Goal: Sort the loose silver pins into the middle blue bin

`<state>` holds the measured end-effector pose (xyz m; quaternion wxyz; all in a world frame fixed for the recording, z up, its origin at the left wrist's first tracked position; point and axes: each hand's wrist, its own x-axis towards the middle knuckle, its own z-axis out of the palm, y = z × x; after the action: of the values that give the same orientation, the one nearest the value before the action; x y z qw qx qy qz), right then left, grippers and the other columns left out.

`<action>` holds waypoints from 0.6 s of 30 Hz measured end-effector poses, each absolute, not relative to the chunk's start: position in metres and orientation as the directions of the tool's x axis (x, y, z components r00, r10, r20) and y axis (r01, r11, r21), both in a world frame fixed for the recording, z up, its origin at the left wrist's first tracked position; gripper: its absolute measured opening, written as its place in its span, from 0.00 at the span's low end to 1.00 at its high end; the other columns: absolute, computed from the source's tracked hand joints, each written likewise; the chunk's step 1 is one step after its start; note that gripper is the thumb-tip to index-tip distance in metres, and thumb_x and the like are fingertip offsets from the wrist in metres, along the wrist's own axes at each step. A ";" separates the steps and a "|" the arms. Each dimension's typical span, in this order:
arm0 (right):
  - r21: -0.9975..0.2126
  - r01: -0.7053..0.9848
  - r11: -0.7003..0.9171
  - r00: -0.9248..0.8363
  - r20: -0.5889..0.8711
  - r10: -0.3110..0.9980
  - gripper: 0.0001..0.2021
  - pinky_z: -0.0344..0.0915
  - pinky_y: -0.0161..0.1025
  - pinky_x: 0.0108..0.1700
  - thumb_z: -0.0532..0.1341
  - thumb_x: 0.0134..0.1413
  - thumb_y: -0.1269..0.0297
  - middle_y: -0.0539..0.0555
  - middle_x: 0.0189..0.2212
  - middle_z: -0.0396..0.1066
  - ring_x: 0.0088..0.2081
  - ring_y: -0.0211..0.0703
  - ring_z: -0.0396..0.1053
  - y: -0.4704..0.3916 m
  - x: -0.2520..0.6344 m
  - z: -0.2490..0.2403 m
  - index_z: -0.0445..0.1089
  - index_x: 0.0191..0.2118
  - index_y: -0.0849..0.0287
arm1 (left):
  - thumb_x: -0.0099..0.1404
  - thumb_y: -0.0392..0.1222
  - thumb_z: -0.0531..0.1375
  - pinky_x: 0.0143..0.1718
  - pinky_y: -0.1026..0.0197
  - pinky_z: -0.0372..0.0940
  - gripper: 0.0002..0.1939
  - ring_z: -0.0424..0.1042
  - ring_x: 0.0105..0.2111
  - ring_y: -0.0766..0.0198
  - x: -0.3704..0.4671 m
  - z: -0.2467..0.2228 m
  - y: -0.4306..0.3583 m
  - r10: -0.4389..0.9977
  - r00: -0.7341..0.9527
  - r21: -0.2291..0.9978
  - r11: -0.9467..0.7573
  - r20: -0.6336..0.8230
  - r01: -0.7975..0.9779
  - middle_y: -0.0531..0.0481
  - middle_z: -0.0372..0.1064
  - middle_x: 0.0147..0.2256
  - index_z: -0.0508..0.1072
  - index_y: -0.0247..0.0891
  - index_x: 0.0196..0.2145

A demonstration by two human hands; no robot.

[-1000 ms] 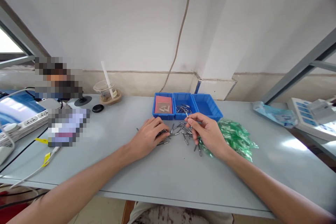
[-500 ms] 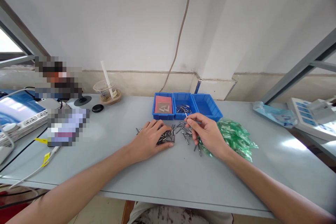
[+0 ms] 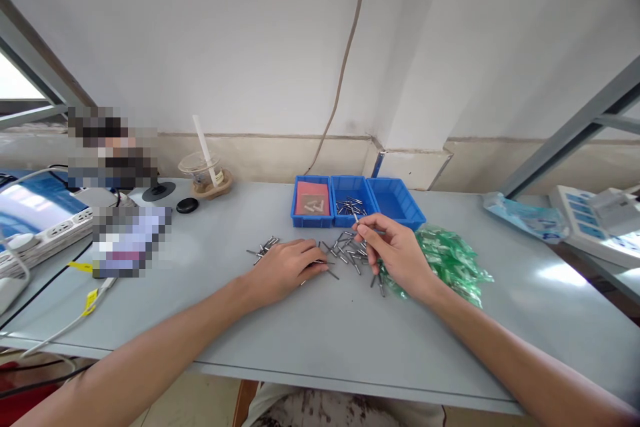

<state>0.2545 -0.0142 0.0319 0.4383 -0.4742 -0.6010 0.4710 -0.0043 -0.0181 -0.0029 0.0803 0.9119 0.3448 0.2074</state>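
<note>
My left hand (image 3: 287, 265) rests palm down over a pile of small metal pins (image 3: 267, 247), its fingers curled round some that poke out at the fingertips. My right hand (image 3: 395, 250) pinches one metal pin (image 3: 357, 219) between thumb and fingers, just in front of the middle blue bin (image 3: 350, 220). More loose pins (image 3: 350, 253) lie on the table between both hands. The middle bin holds pins too. Green plastic bags (image 3: 450, 263) lie right of my right hand, partly under it.
The left blue bin (image 3: 313, 221) holds a pink sheet and a small bag; the right blue bin (image 3: 395, 203) stands beside. Further left are a cup (image 3: 203, 170), a round black object (image 3: 187, 205), a phone (image 3: 133, 240) and a power strip (image 3: 65, 230). A blue-white packet (image 3: 530, 217) lies right.
My left fingers have drawn closer together over the pins, and more pins show at the left of that hand. My right hand has hardly moved, still pinching its pin.
</note>
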 end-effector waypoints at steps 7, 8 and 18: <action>-0.985 0.139 0.104 -0.146 0.083 0.986 0.19 0.68 0.32 0.17 0.67 0.62 0.43 0.53 0.35 0.75 0.21 0.34 0.65 -0.012 0.256 0.032 0.75 0.42 0.55 | 0.83 0.49 0.50 0.33 0.61 0.62 0.15 0.77 0.36 0.62 -0.004 -0.003 -0.018 0.677 0.663 0.294 -0.736 0.319 0.609 0.51 0.77 0.39 0.72 0.41 0.45; -0.985 0.139 0.104 -0.145 0.084 0.986 0.19 0.68 0.33 0.17 0.67 0.62 0.43 0.52 0.34 0.75 0.21 0.34 0.65 -0.012 0.256 0.031 0.75 0.42 0.55 | 0.83 0.49 0.50 0.33 0.61 0.62 0.15 0.77 0.35 0.62 -0.004 -0.004 -0.018 0.681 0.659 0.286 -0.732 0.319 0.618 0.51 0.77 0.39 0.72 0.41 0.44; -0.984 0.143 0.110 -0.145 0.089 0.985 0.20 0.68 0.33 0.17 0.67 0.61 0.43 0.53 0.34 0.75 0.21 0.35 0.65 -0.012 0.256 0.032 0.75 0.42 0.56 | 0.84 0.49 0.45 0.30 0.62 0.59 0.17 0.77 0.33 0.62 -0.006 -0.004 -0.019 0.707 0.629 0.259 -0.705 0.323 0.660 0.51 0.78 0.37 0.69 0.41 0.43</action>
<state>0.2557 -0.0118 0.0316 0.4495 -0.4749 -0.5939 0.4686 -0.0057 -0.0194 -0.0041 0.0580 0.9006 0.3796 0.2038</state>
